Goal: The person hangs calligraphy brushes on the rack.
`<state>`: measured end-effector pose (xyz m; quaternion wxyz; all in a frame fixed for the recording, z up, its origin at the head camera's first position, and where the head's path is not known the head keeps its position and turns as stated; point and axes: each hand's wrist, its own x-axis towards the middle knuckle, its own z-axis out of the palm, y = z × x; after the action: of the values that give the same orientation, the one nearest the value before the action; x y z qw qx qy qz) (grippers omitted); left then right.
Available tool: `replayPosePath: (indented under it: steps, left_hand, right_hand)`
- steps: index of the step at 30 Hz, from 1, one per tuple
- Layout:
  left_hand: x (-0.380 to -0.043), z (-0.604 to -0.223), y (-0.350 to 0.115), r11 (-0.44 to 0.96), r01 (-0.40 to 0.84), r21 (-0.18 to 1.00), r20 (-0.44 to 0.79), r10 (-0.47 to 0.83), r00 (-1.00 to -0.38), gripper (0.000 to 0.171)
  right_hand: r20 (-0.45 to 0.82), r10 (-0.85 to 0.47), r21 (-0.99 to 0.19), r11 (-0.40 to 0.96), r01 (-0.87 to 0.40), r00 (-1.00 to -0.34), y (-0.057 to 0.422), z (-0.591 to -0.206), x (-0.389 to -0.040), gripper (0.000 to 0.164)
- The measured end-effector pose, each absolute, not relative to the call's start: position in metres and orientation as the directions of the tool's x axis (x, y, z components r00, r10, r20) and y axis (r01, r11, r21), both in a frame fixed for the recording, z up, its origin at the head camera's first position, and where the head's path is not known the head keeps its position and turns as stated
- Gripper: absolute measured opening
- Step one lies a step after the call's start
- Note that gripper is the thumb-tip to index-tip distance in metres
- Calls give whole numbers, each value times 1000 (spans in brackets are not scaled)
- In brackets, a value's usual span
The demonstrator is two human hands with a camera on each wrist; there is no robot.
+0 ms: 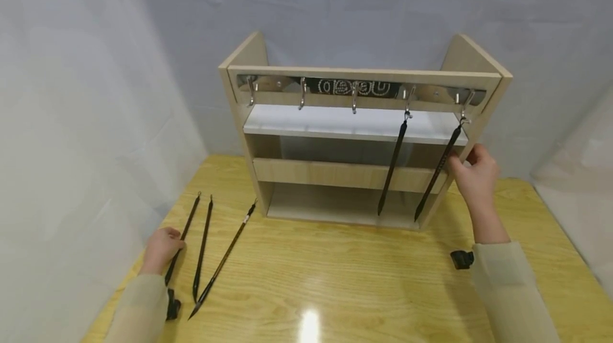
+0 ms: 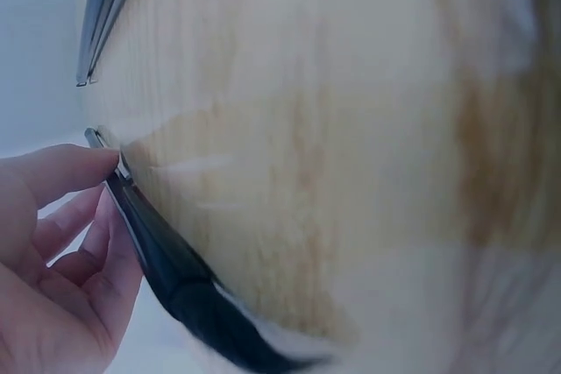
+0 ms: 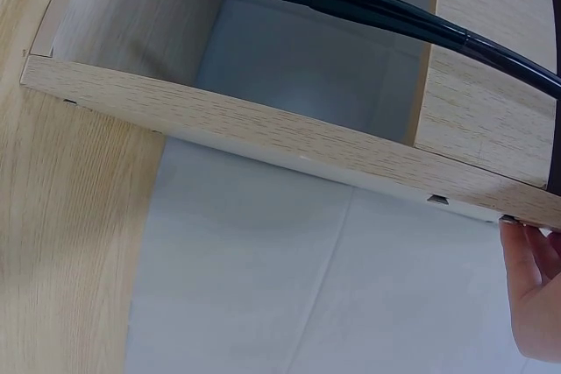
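Observation:
On the left of the table, my left hand (image 1: 163, 250) pinches a dark calligraphy brush (image 1: 190, 216) between thumb and fingers. In the left wrist view the handle and dark tip of this brush (image 2: 166, 260) show beside the thumb. A second dark brush (image 1: 203, 247) and a longer brush (image 1: 225, 258) with a white label lie to its right. My right hand (image 1: 479, 173) grips the right side panel of a wooden rack (image 1: 311, 172), thumb at the front edge. Two brushes hang from the rack's right hooks: an inner brush (image 1: 394, 165) and an outer brush (image 1: 438, 173).
A metal strip with several hooks (image 1: 303, 93) runs along the rack's top front. A white shelf (image 1: 325, 122) sits beneath it. White cloth (image 1: 96, 93) hangs behind and at the left. Black wrist devices (image 1: 461, 259) show by both sleeves.

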<state>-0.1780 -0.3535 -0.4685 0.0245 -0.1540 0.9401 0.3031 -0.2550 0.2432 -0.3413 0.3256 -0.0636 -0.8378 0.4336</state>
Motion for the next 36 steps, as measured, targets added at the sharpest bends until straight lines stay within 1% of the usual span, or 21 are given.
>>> replayPosePath:
  steps: [6, 11, 17, 20, 24, 29, 36]
  left_hand:
    - [-179, -467, -355, 773, -301, 558, -136, -273, -952, 34]
    - [-181, -463, -356, 781, -272, 562, -90, -268, -959, 33]
    - [-184, -449, -351, 752, -235, 616, -11, -290, -957, 35]
    - [-185, -441, -346, 730, -238, 641, 9, -317, -949, 36]
    - [-187, -430, -338, 715, -235, 658, 41, -346, -937, 36]
    - [-190, -416, -325, 697, -195, 690, 84, -345, -935, 38]
    - [-193, -406, -308, 673, -130, 728, 166, -358, -919, 33]
  right_hand:
    - [491, 389, -764, 623, -170, -779, 242, -340, -256, 24]
    - [505, 381, -761, 619, -192, -774, 241, -340, -256, 23]
    - [486, 383, -771, 610, -180, -785, 240, -339, -255, 25]
    - [483, 380, -774, 606, -182, -789, 239, -338, -256, 26]
    - [496, 383, -774, 601, -198, -779, 239, -339, -256, 24]
    - [514, 399, -778, 590, -217, -759, 240, -342, -256, 20]
    - [517, 392, -769, 603, -211, -761, 241, -342, -254, 21]
